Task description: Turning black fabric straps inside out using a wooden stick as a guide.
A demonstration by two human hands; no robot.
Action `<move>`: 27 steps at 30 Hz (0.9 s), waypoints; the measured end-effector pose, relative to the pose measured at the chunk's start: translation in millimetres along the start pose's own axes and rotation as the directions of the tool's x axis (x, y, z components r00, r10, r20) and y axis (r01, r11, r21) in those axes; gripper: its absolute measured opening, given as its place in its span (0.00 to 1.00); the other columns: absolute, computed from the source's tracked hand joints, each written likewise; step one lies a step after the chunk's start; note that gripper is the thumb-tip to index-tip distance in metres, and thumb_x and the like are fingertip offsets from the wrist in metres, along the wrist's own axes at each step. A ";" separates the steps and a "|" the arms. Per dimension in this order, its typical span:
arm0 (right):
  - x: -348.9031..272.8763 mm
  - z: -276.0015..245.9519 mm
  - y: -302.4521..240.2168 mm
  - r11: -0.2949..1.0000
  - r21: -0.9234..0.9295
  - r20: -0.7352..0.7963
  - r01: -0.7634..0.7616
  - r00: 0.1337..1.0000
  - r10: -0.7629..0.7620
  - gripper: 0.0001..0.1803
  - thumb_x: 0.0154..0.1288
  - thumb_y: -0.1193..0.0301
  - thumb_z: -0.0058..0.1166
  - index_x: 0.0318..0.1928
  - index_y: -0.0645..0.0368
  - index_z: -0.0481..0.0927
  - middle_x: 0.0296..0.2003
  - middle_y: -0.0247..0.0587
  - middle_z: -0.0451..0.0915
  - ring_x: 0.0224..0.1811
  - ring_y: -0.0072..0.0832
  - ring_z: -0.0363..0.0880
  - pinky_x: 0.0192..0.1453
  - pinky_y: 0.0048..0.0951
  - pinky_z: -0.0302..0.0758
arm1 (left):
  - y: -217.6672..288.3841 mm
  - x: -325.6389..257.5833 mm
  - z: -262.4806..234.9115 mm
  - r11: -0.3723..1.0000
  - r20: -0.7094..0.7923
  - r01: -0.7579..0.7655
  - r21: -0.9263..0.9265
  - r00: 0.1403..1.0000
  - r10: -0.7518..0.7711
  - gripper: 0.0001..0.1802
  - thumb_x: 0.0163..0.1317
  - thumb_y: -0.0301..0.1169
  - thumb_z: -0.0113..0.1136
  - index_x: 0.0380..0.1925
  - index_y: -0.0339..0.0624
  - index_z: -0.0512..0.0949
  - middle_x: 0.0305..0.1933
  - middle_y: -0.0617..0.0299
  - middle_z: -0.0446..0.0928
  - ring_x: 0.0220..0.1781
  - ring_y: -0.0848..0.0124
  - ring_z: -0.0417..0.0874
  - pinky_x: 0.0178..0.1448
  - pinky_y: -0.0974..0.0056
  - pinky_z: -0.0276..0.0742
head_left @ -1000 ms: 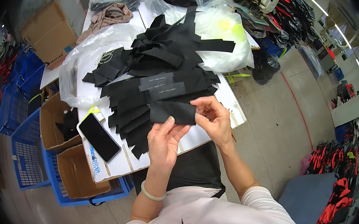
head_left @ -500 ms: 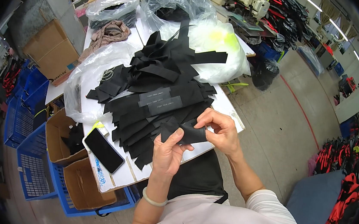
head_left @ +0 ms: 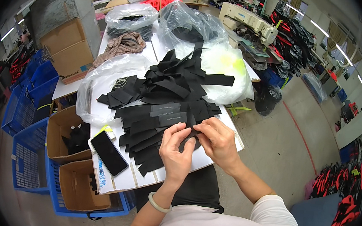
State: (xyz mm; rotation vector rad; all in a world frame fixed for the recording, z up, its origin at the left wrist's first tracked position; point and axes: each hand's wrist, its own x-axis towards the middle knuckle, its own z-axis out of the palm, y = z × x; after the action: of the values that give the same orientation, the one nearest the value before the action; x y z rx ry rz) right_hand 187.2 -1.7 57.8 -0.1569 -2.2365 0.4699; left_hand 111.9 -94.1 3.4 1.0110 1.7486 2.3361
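Both the left hand [head_left: 178, 150] and right hand [head_left: 218, 142] pinch one flat matte black fabric strip [head_left: 190, 133], a glossy phone [head_left: 108, 152] lying at nine o'clock.

— How many brown cardboard boxes beside the white worktable [head_left: 122, 179]?
— Two open ones [head_left: 63, 138] [head_left: 80, 186], and a third up on the table [head_left: 67, 52]. One black flat smartphone [head_left: 108, 152]
— Clear plastic bags?
— Four, and black fabric strips [head_left: 163, 115] beyond counting
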 end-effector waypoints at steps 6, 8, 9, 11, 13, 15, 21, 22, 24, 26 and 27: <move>-6.7 12.5 7.0 0.997 -0.068 -0.002 -0.024 1.000 0.024 0.08 0.46 0.82 0.57 0.30 0.64 0.77 0.29 0.43 0.72 0.31 0.38 0.73 0.31 0.31 0.71 | -7.2 -2.2 2.8 0.889 -0.044 -0.156 0.431 0.980 0.193 0.09 0.48 0.16 0.59 0.32 0.34 0.79 0.27 0.56 0.76 0.28 0.63 0.77 0.32 0.63 0.76; -21.8 25.9 14.1 0.995 0.035 0.002 -0.098 0.995 0.098 0.06 0.49 0.82 0.58 0.30 0.65 0.78 0.28 0.39 0.73 0.27 0.30 0.72 0.28 0.28 0.69 | -13.8 -5.2 2.4 0.859 -0.058 -0.207 0.469 0.963 0.264 0.08 0.50 0.17 0.58 0.33 0.33 0.79 0.24 0.55 0.76 0.24 0.61 0.78 0.31 0.61 0.76; -30.7 31.8 16.4 0.814 0.425 0.088 -0.396 0.913 0.398 0.06 0.50 0.81 0.59 0.31 0.65 0.78 0.27 0.36 0.74 0.25 0.25 0.71 0.27 0.27 0.68 | -15.6 -9.1 1.1 0.858 -0.048 -0.197 0.475 0.967 0.248 0.08 0.50 0.17 0.58 0.33 0.33 0.78 0.25 0.54 0.76 0.24 0.60 0.79 0.30 0.61 0.76; -51.5 47.6 25.3 -0.011 0.797 0.456 -0.604 0.590 0.667 0.05 0.54 0.80 0.61 0.33 0.65 0.80 0.28 0.29 0.76 0.24 0.14 0.69 0.27 0.20 0.66 | -21.0 -14.3 -1.1 0.864 -0.017 -0.178 0.472 0.977 0.210 0.08 0.53 0.17 0.56 0.34 0.32 0.78 0.27 0.51 0.77 0.26 0.55 0.80 0.30 0.59 0.76; -68.9 65.3 26.0 -0.332 0.805 0.574 -0.492 0.504 0.645 0.03 0.57 0.79 0.59 0.33 0.62 0.79 0.25 0.29 0.75 0.23 0.16 0.70 0.27 0.20 0.66 | -32.0 -19.4 -9.0 0.861 0.018 -0.168 0.480 0.983 0.182 0.07 0.53 0.18 0.56 0.34 0.32 0.78 0.27 0.50 0.78 0.26 0.54 0.81 0.30 0.58 0.76; -75.8 72.1 20.7 -0.527 0.729 0.684 -0.437 0.439 0.582 0.01 0.61 0.77 0.56 0.32 0.59 0.77 0.23 0.28 0.74 0.22 0.16 0.69 0.26 0.20 0.65 | -38.5 -23.2 -17.9 0.883 0.042 -0.076 0.463 0.997 0.063 0.06 0.55 0.19 0.54 0.33 0.32 0.79 0.28 0.47 0.79 0.28 0.52 0.81 0.31 0.57 0.76; -48.7 63.4 13.0 -0.198 0.678 0.674 -0.708 0.490 0.553 0.12 0.59 0.71 0.57 0.20 0.56 0.71 0.12 0.25 0.63 0.14 0.12 0.58 0.18 0.18 0.52 | -27.1 -15.5 -38.2 0.963 0.103 0.208 0.174 0.968 -0.227 0.06 0.61 0.21 0.54 0.33 0.31 0.80 0.24 0.61 0.79 0.22 0.79 0.79 0.26 0.74 0.76; -40.4 64.6 11.2 0.066 0.687 0.540 -0.723 0.569 0.620 0.13 0.59 0.71 0.58 0.19 0.57 0.71 0.12 0.25 0.64 0.15 0.11 0.59 0.18 0.17 0.52 | -23.5 -13.2 -35.4 0.969 0.098 0.222 0.104 0.968 -0.232 0.06 0.62 0.21 0.53 0.33 0.31 0.79 0.24 0.61 0.79 0.22 0.79 0.79 0.26 0.75 0.77; -33.7 68.9 14.8 0.309 0.733 0.349 -0.606 0.725 0.594 0.11 0.58 0.72 0.60 0.22 0.57 0.73 0.16 0.26 0.69 0.18 0.10 0.63 0.19 0.16 0.56 | -22.5 -14.2 -28.7 0.967 0.081 0.231 0.105 0.967 -0.240 0.05 0.63 0.21 0.53 0.34 0.30 0.77 0.25 0.61 0.79 0.22 0.78 0.79 0.26 0.75 0.77; -29.6 67.7 10.9 0.724 0.596 0.118 -0.348 0.929 0.350 0.08 0.61 0.73 0.58 0.27 0.63 0.75 0.22 0.28 0.72 0.21 0.11 0.68 0.21 0.16 0.63 | -24.1 -15.9 -22.7 0.977 -0.162 0.201 -0.077 0.964 -0.211 0.05 0.63 0.22 0.53 0.34 0.31 0.76 0.25 0.61 0.78 0.23 0.78 0.79 0.26 0.75 0.76; -32.4 67.6 11.1 0.796 0.544 0.092 -0.266 0.962 0.259 0.07 0.63 0.74 0.55 0.34 0.67 0.77 0.28 0.32 0.74 0.25 0.15 0.73 0.24 0.17 0.69 | -23.9 -14.9 -20.3 0.977 -0.229 0.194 -0.085 0.951 -0.209 0.04 0.63 0.21 0.53 0.34 0.31 0.76 0.27 0.62 0.77 0.25 0.79 0.79 0.26 0.76 0.76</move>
State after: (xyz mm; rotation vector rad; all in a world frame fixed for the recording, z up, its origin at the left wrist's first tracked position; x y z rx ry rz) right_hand 156.6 -19.0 -9.4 -0.1592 -2.0021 1.2542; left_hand 105.0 -108.8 -27.3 0.5323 1.7458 2.4425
